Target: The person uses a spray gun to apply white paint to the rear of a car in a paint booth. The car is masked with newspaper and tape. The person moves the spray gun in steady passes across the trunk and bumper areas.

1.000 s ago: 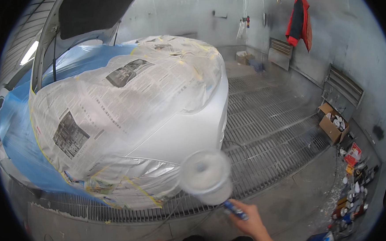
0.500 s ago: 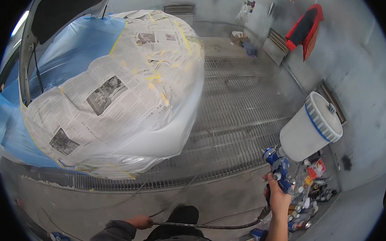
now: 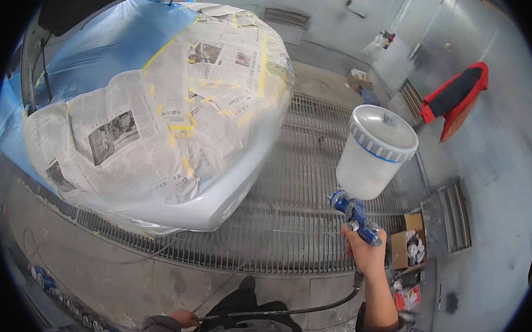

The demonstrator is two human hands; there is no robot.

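Observation:
My right hand (image 3: 366, 248) is wrapped round the handle of a blue spray gun (image 3: 355, 215). A large whitish paint cup (image 3: 369, 166) with a ribbed screw lid stands on top of the gun, leaning slightly right. The gun's nozzle points left, toward the car, with a gap between them. A dark air hose (image 3: 281, 313) runs from the gun's handle across my body, and my left hand (image 3: 185, 318) is closed on it. The white car bumper (image 3: 214, 208) is bare at its right corner. Newspaper (image 3: 153, 116) and yellow tape cover the car's front above it.
Blue plastic film (image 3: 108, 53) covers the car beneath its raised hood (image 3: 75, 2). A metal floor grate (image 3: 315, 163) runs beside the bumper. A red jacket (image 3: 459, 98) hangs on the right wall. Cardboard boxes (image 3: 400, 250) and litter lie along that wall. Spray guns (image 3: 43, 277) lie at lower left.
My right hand has moved the spray gun left and up in the picture, closer to the bumper's corner. The view has shifted, showing more floor at lower left. My left hand keeps the hose.

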